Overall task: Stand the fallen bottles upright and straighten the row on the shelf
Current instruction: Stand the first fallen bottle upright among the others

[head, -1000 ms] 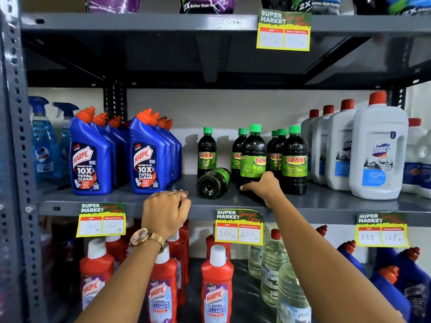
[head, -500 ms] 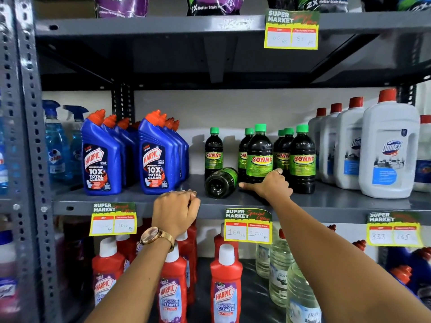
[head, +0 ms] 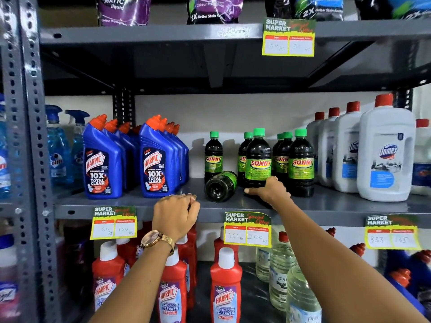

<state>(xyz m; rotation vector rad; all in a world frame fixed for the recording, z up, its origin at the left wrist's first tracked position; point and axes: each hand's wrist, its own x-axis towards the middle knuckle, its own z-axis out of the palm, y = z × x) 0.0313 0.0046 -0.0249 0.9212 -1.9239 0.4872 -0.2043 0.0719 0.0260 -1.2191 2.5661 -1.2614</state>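
On the shelf [head: 326,206], the fallen bottle [head: 220,186] is seen base-forward, at nine o'clock of the right hand [head: 270,191], which is wrapped round an upright bottle [head: 257,159]; the left hand [head: 176,215] is curled on the edge.

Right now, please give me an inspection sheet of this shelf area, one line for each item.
Surface: grey metal shelf, price tags on its front edge.
Job's things: one fallen Sunny bottle lies on its side, base toward the camera; upright Sunny bottles stand behind and to its right in an uneven row.
Clutter: blue Harpic bottles at left, white Domex jugs at right, all upright.
Hands: left hand rests closed on the shelf edge, holding nothing seen; right hand touches the base of a front upright bottle, grip unclear.
Cables: nothing seen.
Surroundings: pouches above, red Harpic bottles below.
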